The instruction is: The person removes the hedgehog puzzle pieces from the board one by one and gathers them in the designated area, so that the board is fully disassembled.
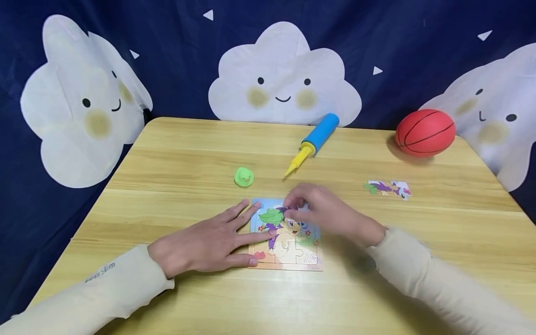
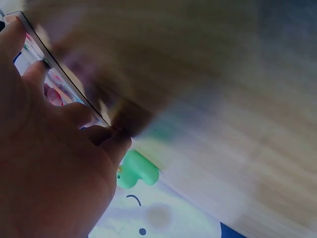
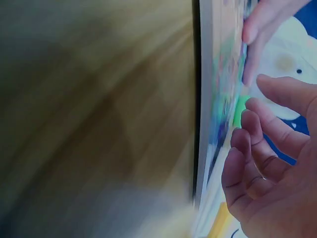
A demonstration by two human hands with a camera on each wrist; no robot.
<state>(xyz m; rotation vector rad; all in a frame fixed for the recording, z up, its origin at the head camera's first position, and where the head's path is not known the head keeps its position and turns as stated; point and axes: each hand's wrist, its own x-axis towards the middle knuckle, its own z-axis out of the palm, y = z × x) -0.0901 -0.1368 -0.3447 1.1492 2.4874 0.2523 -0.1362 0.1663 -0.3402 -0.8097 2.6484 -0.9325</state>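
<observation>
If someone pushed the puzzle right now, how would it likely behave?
The puzzle would probably slide flat rather than tip, being thin and broad. Its straight edge suggests a stiff board. The left hand resting on it would likely resist.

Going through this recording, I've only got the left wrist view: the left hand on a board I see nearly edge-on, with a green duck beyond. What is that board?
Observer: It's a cartoon puzzle; the head view shows its face from above.
Reviewer: Is the right hand holding a piece?
Observer: The right wrist view shows its fingers loosely curled, with nothing visible between them.
Reviewer: Any pieces off the board?
Observer: Yes, in the head view loose pieces lie on the table, to the right of the puzzle.
</observation>
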